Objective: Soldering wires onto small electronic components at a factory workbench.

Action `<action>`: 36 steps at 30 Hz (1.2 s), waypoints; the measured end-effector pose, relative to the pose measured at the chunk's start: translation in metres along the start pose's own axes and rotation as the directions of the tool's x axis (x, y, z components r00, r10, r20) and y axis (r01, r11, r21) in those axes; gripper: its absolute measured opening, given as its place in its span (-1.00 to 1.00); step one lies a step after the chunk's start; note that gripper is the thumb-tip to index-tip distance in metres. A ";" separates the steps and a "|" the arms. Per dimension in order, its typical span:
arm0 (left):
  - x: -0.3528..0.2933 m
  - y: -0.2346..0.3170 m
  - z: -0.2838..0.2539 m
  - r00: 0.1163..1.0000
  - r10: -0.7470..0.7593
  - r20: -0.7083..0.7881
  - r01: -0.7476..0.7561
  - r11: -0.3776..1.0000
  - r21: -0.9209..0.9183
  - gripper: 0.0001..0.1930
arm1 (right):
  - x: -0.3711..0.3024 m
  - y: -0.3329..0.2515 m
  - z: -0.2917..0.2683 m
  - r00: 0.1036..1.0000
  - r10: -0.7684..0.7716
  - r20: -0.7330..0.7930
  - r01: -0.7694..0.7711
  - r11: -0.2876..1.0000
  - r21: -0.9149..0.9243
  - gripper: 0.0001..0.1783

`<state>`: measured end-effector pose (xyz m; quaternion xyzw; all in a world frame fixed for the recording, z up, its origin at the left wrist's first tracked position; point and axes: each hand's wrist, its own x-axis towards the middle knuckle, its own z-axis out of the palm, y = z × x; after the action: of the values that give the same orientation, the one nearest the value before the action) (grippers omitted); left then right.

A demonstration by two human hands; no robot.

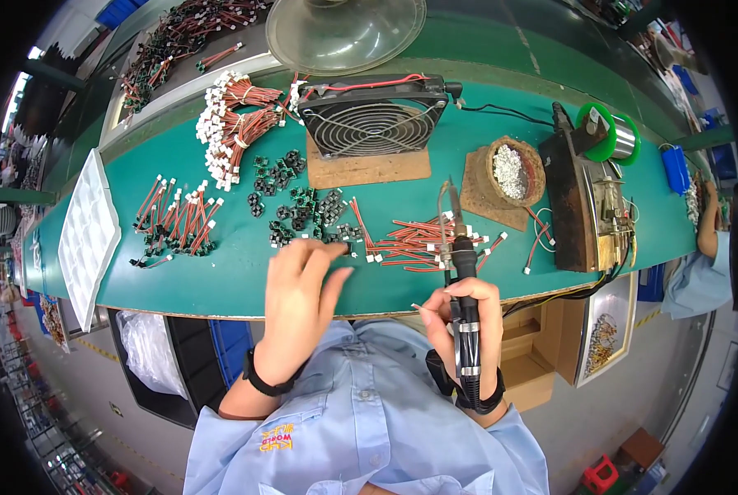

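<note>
My right hand [461,318] grips a black soldering iron [460,247], its tip pointing away over a pile of short red wires with white plugs [418,239]. My left hand [299,289] hovers at the green bench's near edge, fingers reaching toward small black connector parts [299,214]; whether it pinches one I cannot tell. Both wrists wear black bands.
On the green bench [220,272]: a black fan [373,120] on a board, more wire bundles [233,124], finished leads [179,223], a white compartment tray [89,235], a cleaning-sponge bowl [513,173], a solder feeder with green spool [596,194]. Another person's arm [707,231] is at the right.
</note>
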<state>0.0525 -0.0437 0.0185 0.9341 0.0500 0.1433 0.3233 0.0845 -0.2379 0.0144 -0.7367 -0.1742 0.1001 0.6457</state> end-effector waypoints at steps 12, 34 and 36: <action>-0.005 -0.003 0.008 0.993 -0.097 0.072 0.071 0.948 0.311 -0.84 | -0.002 0.003 0.001 0.997 -0.061 -0.037 0.060 0.998 -0.023 -0.56; -0.006 0.020 -0.024 0.866 -0.014 0.500 0.501 0.037 -0.865 -0.76 | 0.018 -0.040 0.015 0.990 -0.130 0.051 0.119 0.978 0.171 -0.50; -0.009 0.018 -0.024 0.866 0.006 0.499 0.499 -0.007 -0.866 -0.76 | 0.020 -0.047 0.015 0.978 -0.178 0.106 0.164 0.978 0.132 -0.50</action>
<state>0.0370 -0.0447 0.0456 0.4308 0.0454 -0.0989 0.8959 0.0916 -0.2111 0.0606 -0.6706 -0.2680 0.0976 0.6848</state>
